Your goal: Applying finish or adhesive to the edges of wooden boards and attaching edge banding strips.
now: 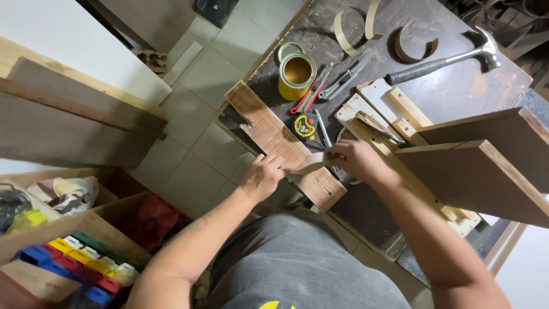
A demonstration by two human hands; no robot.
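Note:
My left hand (262, 176) and my right hand (354, 160) both grip a small pale strip of wood or edging (313, 162) between them, just above a rough brown plank (280, 143) that lies slantwise over the near edge of a dark workbench (457, 91). The left hand pinches the strip's near end with closed fingers. On the far end, the right hand's fingers are curled. A yellow and black tape measure (306, 126) rests on the bench just beyond the strip.
An open yellow can (297, 74), a utility knife (343, 83), a red pencil and a claw hammer (452, 57) lie on the bench. Brown boards (486, 166) stick out at right. Curled edging strips (351, 28) lie at the back. Boxes of coloured parts (86, 266) stand at lower left.

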